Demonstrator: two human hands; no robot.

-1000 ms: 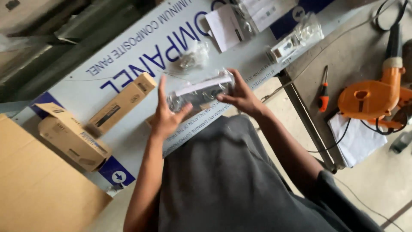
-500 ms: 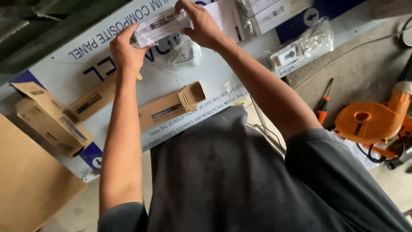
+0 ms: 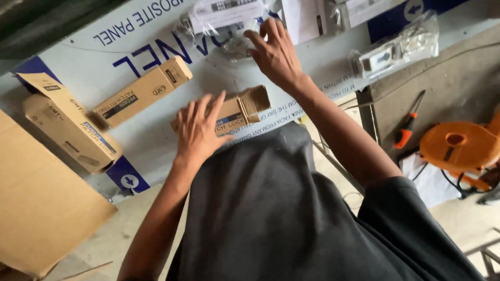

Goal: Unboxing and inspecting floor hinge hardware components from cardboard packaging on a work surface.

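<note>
**Hands over carton and bagged part**

The left hand point(image 3: 200, 125) lies flat, fingers spread, on a small open-ended brown cardboard carton point(image 3: 242, 106) resting on the pale printed panel sheet point(image 3: 156, 140). The right hand point(image 3: 276, 52), at about one o'clock from the left, hovers with loosely spread fingers just beside a clear plastic bag holding a white boxed part point(image 3: 224, 15), gripping nothing. At nine o'clock lie two more brown cartons point(image 3: 143, 91). At three o'clock, an orange-handled screwdriver point(image 3: 409, 127).
</note>
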